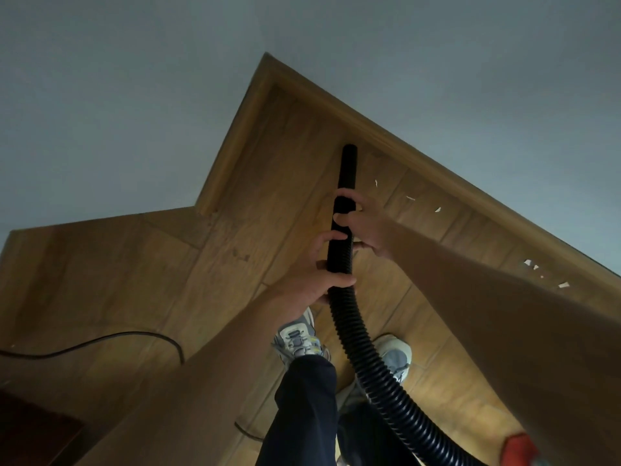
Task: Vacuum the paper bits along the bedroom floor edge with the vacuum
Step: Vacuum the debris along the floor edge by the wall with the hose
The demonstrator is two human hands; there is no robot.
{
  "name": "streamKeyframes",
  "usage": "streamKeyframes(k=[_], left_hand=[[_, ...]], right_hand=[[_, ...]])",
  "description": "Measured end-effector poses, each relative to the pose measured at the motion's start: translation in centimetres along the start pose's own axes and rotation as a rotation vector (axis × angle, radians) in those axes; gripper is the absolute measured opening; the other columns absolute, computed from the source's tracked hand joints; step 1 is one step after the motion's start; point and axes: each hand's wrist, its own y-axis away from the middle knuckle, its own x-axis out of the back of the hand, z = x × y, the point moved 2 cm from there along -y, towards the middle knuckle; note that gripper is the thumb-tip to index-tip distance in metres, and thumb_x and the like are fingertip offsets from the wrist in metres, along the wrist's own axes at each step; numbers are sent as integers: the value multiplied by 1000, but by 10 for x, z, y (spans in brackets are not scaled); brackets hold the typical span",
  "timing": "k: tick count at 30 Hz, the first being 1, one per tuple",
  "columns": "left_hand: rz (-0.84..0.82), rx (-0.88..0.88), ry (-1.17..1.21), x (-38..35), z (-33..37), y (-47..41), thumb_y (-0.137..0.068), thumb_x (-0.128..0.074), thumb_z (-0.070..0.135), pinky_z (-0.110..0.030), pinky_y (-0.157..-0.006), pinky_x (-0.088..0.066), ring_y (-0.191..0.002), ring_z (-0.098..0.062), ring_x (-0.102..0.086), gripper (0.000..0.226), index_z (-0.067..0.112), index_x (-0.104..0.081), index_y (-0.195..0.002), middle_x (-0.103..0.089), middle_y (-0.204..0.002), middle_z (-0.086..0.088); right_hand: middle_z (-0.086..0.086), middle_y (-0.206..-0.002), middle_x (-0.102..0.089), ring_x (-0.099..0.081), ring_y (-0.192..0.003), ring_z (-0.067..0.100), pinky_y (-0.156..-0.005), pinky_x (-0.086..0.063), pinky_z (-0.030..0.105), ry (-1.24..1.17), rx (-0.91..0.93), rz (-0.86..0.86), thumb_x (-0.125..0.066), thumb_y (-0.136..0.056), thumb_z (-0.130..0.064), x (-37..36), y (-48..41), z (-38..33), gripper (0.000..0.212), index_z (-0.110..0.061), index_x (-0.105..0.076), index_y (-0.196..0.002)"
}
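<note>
A black ribbed vacuum hose (346, 169) points down at the wooden floor, its open end close to the skirting board. My left hand (319, 277) grips the hose lower down. Higher up, nearer the end, my right hand (361, 218) has its fingers curled round the same hose. Several white paper bits (410, 198) lie along the floor edge to the right of the hose end, and more paper bits (532, 265) lie farther right by the skirting.
The wooden skirting board (437, 166) runs along grey walls and turns a corner at upper left. A thin black cable (134, 336) curves over the floor at left. My two feet in grey sneakers (299, 338) stand below the hands. A red vacuum part (522, 449) shows at bottom right.
</note>
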Motion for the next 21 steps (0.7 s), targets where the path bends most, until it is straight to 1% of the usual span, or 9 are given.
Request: streamKeyframes(k=[3, 6, 8, 10, 13, 16, 21], left_hand=[[-15, 18, -15, -5, -7, 6, -82, -72, -7, -47, -86, -60, -100, -34, -72, 64, 39, -53, -122, -66, -118, -18], [-27, 35, -29, -9, -14, 10, -83, -70, -7, -51, -89, -58, -104, -35, -70, 64, 37, -51, -125, -66, -117, -18], [-28, 36, -38, -13, -20, 12, -84, -70, -7, -54, -90, -57, -104, -36, -70, 64, 37, -52, -126, -66, -115, -16], [-28, 35, -49, -17, -26, 14, -84, -70, -6, -54, -90, -57, -104, -34, -69, 64, 39, -52, -125, -67, -116, -14], [-24, 35, -83, -23, -33, 16, -85, -71, -2, -53, -85, -59, -106, -32, -69, 63, 43, -52, -125, -67, -120, -11], [-23, 35, -96, -29, -37, 16, -85, -72, 1, -56, -84, -59, -107, -31, -69, 62, 46, -53, -123, -67, -121, -9], [-33, 41, -106, -42, -42, 14, -86, -72, 0, -47, -77, -62, -106, -32, -69, 61, 43, -52, -125, -66, -122, -11]], right_hand=[[3, -124, -52, -59, -87, 11, -54, -52, 23, -8, -12, -7, -55, -98, -7, 3, 7, 11, 49, -37, -51, -137], [4, -128, -52, -59, -89, 12, -52, -52, 22, -29, -33, -16, -57, -98, -8, 5, 12, 23, 49, -39, -50, -135], [3, -129, -52, -59, -91, 11, -54, -52, 22, -36, -44, -27, -57, -98, -8, 8, 15, 31, 50, -39, -49, -137], [3, -129, -52, -59, -92, 12, -58, -53, 25, -40, -47, -35, -58, -98, -9, 11, 17, 38, 52, -39, -48, -139], [2, -126, -53, -59, -92, 12, -61, -54, 27, -37, -49, -43, -58, -98, -9, 16, 20, 47, 52, -39, -48, -139], [1, -123, -53, -59, -92, 12, -63, -54, 27, -45, -52, -49, -57, -98, -9, 21, 23, 54, 51, -38, -48, -139], [2, -126, -53, -60, -96, 14, -62, -54, 26, -68, -40, -47, -59, -98, -10, 33, 29, 66, 52, -39, -46, -139]])
